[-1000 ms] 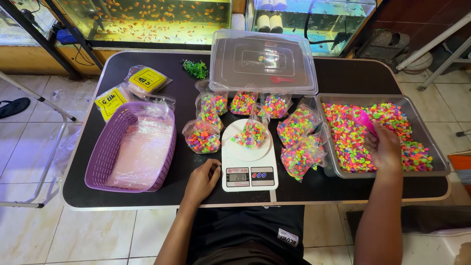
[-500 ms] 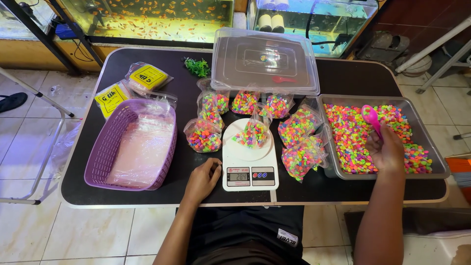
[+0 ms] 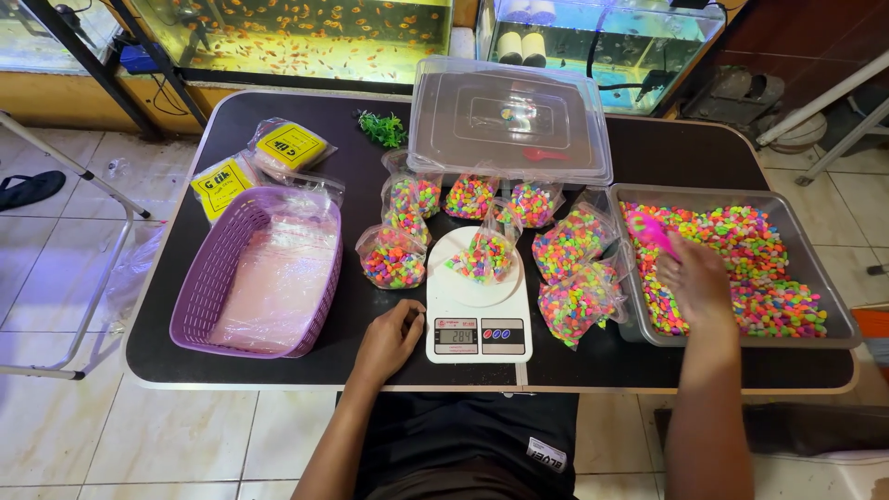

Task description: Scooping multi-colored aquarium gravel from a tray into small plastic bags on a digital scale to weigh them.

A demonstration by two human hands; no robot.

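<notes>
The right hand (image 3: 696,282), fingers closed around a pink scoop (image 3: 651,231), has swung it from mid-tray toward the metal tray's (image 3: 815,243) left edge, nearer the gravel bag (image 3: 483,256) on the scale (image 3: 478,294). The left hand (image 3: 389,339) rests loosely curled at the tabletop's (image 3: 648,148) front edge, holding nothing.

Looks like an aquarium shop. Beyond the left hand (image 3: 389,338), a lit fish tank (image 3: 296,37) crowded with small orange fish; beyond the right hand (image 3: 694,282), a second tank (image 3: 602,37). Between both hands, a weighing scale (image 3: 479,319) ringed by bagged coloured gravel (image 3: 574,301), sold-by-weight style.
</notes>
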